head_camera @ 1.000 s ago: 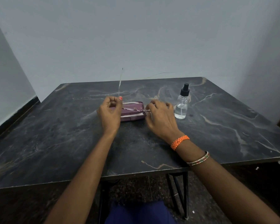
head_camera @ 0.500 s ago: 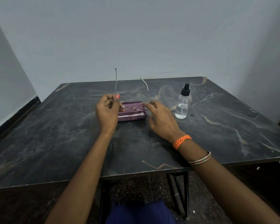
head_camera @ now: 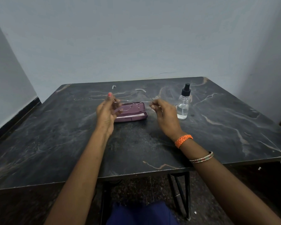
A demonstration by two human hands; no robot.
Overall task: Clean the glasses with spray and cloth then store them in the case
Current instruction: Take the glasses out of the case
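Left hand point(head_camera: 106, 111) and right hand point(head_camera: 165, 113) each pinch an end of the thin-framed glasses point(head_camera: 133, 105) above the purple case point(head_camera: 131, 116) on the counter point(head_camera: 55, 143).

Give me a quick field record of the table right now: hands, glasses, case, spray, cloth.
left hand: pinches one end of the glasses
right hand: pinches the other end
glasses: thin wire frame, temples unfolded, held above the case
case: purple, open, on the table
spray bottle: upright, right of the case, untouched
cloth: not visible

The left hand point(head_camera: 107, 111) hides the case's point(head_camera: 133, 116) left end.
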